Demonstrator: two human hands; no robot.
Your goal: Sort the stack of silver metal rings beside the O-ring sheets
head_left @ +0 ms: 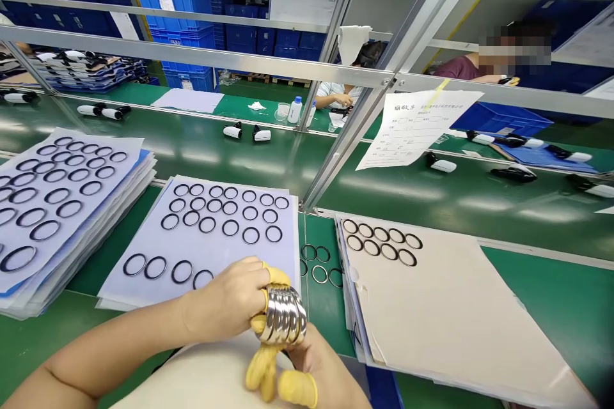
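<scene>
A stack of several shiny metal rings [284, 316] sits between my two hands, above my lap. My left hand [235, 300] comes from the lower left, its yellow finger-cot-covered fingers curled around the stack's left side and partly through it. Against the stack's lower right is my right hand [311, 367], with fingers bent and yellow cots on thumb and fingers; the rings hide part of its hold. Just beyond, several loose rings [320, 275] lie on the green table between a white sheet [158, 239] with rows of dark-edged rings and a beige sheet [432, 307] with two rows.
At left rises a layered stack of sheets [119, 204] bearing rings. An aluminium frame post [330, 160] with a hanging paper [412, 128] stands ahead. Behind it, a green conveyor [206, 153] carries black-and-white parts [261, 134]. Two people [460, 70] sit across; blue crates [185, 51] stand beyond.
</scene>
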